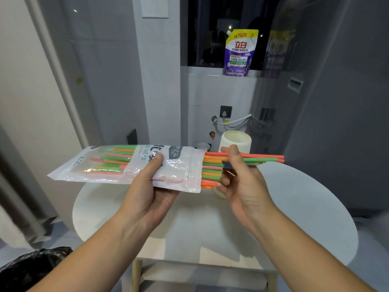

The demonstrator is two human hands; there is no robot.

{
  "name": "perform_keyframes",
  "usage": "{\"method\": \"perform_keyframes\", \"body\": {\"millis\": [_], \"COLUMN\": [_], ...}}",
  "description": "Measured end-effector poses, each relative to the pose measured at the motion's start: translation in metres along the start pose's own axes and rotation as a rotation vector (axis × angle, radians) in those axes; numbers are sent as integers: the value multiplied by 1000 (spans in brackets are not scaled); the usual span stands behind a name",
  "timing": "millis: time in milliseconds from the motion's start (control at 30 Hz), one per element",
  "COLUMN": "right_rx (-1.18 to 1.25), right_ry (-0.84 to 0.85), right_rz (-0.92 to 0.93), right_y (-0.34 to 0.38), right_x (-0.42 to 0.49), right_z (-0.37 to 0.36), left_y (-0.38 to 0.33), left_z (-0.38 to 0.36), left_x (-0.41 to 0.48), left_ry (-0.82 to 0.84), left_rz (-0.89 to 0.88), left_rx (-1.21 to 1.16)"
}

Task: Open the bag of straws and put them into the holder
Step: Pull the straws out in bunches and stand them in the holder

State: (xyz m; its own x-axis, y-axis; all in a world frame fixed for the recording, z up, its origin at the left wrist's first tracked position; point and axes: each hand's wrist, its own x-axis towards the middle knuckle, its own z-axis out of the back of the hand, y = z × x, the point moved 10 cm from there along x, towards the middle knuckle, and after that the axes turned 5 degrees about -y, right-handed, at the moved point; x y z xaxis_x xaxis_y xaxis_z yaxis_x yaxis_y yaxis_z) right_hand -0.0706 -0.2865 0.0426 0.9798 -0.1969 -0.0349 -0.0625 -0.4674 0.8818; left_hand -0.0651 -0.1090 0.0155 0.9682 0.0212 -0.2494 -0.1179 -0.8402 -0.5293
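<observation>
**Straws half drawn from the opened bag, over the table**

The round white table (305,207) carries only the cream-white holder (236,142), an open-topped cylinder standing upright at the far side, just behind the hands and partly hidden by them. It appears empty, though little of its inside shows. On the window ledge far behind stands a purple detergent pouch (241,53), which has no part in this.

The straw bag (117,163), clear plastic with white print, is held level above the table, its open mouth turned right toward the holder, probably so the straws can slide out sideways and travel a short way. The coloured straws (212,171) stick out of that mouth, some far, some barely; a few more lie deeper in the bag on the left.

The left hand (151,186) has a closed grip on the bag's middle, thumb on top and fingers beneath, steadying it. The right hand (242,178) has its grip closed around the protruding bundle, thumb over the upper straws, fingers curled under. The step in hand looks like pulling the bundle free; none are in the holder yet.
</observation>
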Motion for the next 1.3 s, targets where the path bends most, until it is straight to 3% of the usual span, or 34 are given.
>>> {"method": "perform_keyframes", "body": {"millis": [367, 700, 1300], "right_rx": [-3, -118, -248], "right_ry": [-320, -298, -297], "right_rz": [137, 277, 349], "right_y": [37, 90, 170], "right_x": [19, 38, 59], "right_z": [29, 36, 50], "left_y": [0, 3, -8], "left_z": [6, 0, 11], "left_x": [4, 18, 36], "left_ry": [-45, -52, -86], "left_rz": [4, -6, -42], "left_rx": [-48, -128, -202]}}
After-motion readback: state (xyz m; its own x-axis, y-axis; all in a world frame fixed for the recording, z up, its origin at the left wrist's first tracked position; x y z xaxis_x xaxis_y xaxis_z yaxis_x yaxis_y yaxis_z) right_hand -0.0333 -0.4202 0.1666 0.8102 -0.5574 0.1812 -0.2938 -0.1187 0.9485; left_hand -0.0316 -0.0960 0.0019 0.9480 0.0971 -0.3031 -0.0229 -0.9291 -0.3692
